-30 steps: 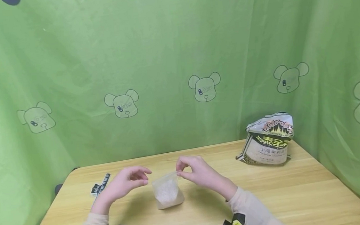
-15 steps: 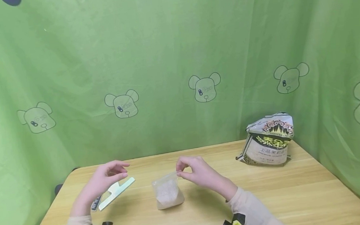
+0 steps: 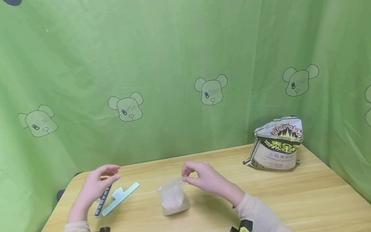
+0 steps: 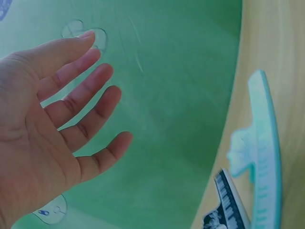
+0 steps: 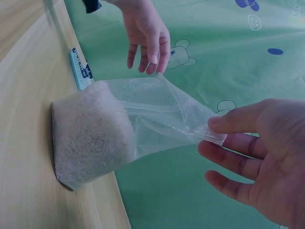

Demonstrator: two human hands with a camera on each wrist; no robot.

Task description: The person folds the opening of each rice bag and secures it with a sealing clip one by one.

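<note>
While R hand (image 3: 206, 178) pinches top of clear bag (image 3: 172, 199) | L hand (image 3: 95, 186) nr 2 clips (image 3: 120, 199) | its fingers apart

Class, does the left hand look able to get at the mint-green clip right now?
Probably yes: the left hand holds nothing and hovers close by, and nothing visible covers the mint-green clip. The black-and-white clip lies beside it but seems to leave its top free.
</note>
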